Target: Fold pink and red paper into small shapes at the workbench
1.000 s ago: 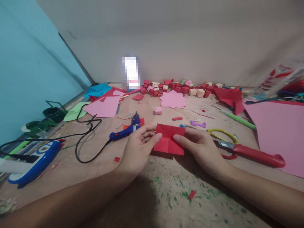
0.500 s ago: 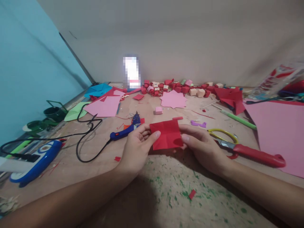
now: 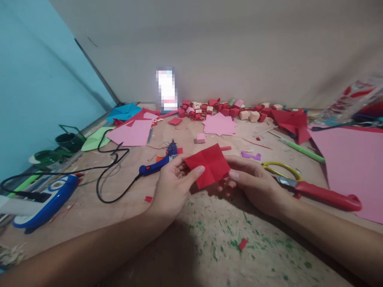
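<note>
Pinching the left side of a creased red paper square (image 3: pixel 212 164), the left hand (image 3: pixel 174 179) has its fingers closed; the right hand (image 3: pixel 254 179) curls loosely at the right corner, grip unclear. It slants between them, no side clearly longer, a small pink paper cube (image 3: pixel 200 138) beyond.

no wording could be read: the red lettering on the clear plastic package (image 3: pixel 348 99), beyond and right of the fingers (image 3: pixel 196 172), was too blurred.
</note>
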`<state>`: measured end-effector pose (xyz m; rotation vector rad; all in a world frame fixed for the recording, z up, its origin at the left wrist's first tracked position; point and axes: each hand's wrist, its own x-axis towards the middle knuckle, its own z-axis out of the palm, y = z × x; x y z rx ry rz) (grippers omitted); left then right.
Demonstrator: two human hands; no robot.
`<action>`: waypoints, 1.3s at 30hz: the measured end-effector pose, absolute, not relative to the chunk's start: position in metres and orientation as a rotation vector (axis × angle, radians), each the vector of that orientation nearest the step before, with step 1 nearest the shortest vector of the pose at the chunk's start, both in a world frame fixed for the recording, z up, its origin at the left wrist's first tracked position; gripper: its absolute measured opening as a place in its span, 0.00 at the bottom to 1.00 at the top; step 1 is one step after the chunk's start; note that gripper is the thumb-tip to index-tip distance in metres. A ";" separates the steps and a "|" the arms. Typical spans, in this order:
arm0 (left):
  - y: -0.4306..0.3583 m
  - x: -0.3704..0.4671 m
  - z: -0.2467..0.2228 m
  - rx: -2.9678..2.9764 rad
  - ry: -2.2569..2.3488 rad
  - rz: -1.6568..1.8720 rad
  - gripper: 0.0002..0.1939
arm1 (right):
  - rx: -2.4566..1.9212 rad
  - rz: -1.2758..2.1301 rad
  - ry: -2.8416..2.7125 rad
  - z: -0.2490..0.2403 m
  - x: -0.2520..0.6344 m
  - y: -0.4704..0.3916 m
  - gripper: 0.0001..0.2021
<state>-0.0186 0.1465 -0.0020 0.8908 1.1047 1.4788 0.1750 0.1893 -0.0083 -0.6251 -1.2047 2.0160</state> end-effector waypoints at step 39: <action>0.153 -0.028 0.002 0.970 1.180 1.307 0.05 | -0.970 1.517 -1.517 -0.001 0.175 0.182 0.12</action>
